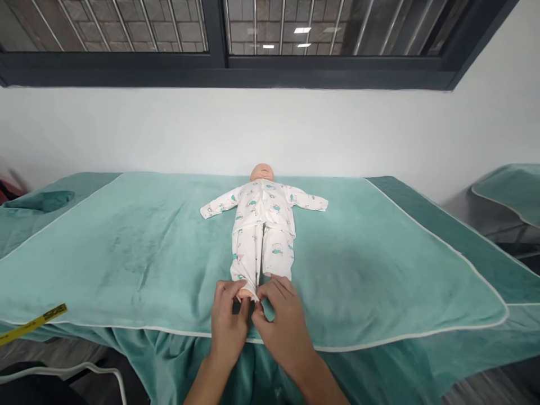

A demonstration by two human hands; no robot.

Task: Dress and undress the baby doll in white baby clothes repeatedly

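A baby doll (262,172) lies on its back on a green padded blanket, its head toward the wall and its arms spread wide. It wears a white printed top (264,205) and matching white trousers (247,253). At the end of the trouser leg on the left, my left hand (230,318) pinches the cuff. My right hand (282,315) pinches the same cuff from the other side, thumb and forefinger together. Between my hands a bit of the doll's foot (244,293) shows. The doll's other foot is hidden.
The green blanket (371,270) with white piping covers a bed against a white wall (270,129). Above is a dark window frame (219,70). A yellow strip (34,325) and a white cable (80,368) are at the lower left. Another green-covered surface (512,188) stands at right.
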